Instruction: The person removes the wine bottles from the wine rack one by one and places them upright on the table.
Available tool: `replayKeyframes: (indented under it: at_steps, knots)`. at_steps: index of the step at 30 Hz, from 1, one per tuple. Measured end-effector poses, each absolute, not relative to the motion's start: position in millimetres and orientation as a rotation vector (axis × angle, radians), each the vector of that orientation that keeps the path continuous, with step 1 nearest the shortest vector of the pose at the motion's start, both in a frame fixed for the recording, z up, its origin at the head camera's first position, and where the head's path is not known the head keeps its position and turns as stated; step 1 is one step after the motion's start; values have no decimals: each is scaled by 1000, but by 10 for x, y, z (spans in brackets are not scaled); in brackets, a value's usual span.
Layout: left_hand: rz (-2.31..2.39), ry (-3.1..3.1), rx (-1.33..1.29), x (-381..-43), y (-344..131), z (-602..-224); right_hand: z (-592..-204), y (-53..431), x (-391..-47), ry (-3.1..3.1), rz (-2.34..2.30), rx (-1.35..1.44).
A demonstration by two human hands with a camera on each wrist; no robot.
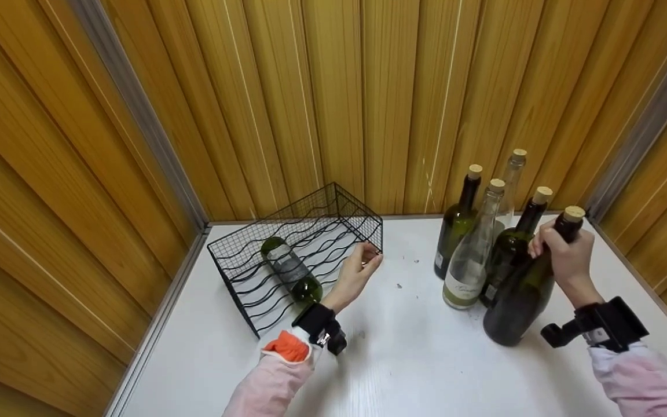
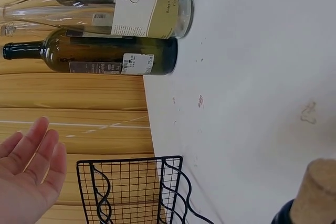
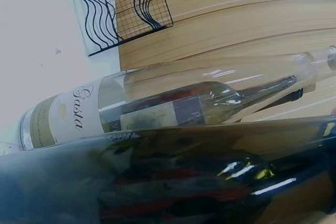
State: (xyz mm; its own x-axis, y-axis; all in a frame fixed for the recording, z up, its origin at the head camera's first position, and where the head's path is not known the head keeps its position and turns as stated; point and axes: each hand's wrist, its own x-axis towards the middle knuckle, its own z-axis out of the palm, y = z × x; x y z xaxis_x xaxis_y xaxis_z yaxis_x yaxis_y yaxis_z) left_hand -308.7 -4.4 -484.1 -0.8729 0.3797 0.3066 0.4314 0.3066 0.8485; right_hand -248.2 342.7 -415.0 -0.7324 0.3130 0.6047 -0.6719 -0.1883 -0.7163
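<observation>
My right hand (image 1: 571,258) grips a dark wine bottle (image 1: 516,307) by its neck, just below the cork. The bottle leans slightly, its base low over the white table; its dark glass fills the lower part of the right wrist view. My left hand (image 1: 356,272) is beside the near right corner of a black wire wine rack (image 1: 310,249), its fingers loosely bent and holding nothing. In the left wrist view these fingers (image 2: 39,153) appear relaxed, apart from the rack's mesh side. One green bottle (image 1: 290,266) lies in the rack's wavy bars, its corked neck hidden behind the left wrist.
Several corked bottles stand close together left of the held one: a clear labelled bottle (image 1: 466,272), a dark bottle (image 1: 455,231), another dark bottle (image 1: 510,249) and a clear bottle (image 1: 510,185) at the back. Wood-patterned walls (image 1: 391,104) enclose the white table (image 1: 397,359).
</observation>
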Motion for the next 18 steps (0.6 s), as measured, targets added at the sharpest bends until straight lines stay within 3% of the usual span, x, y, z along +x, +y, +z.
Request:
replayKeyframes:
  at_steps: [18]
  knots:
    - [-1646, -2519, -729, -3166, -74, -4887, -4169, 3483, -2445, -1641, 1921, 384]
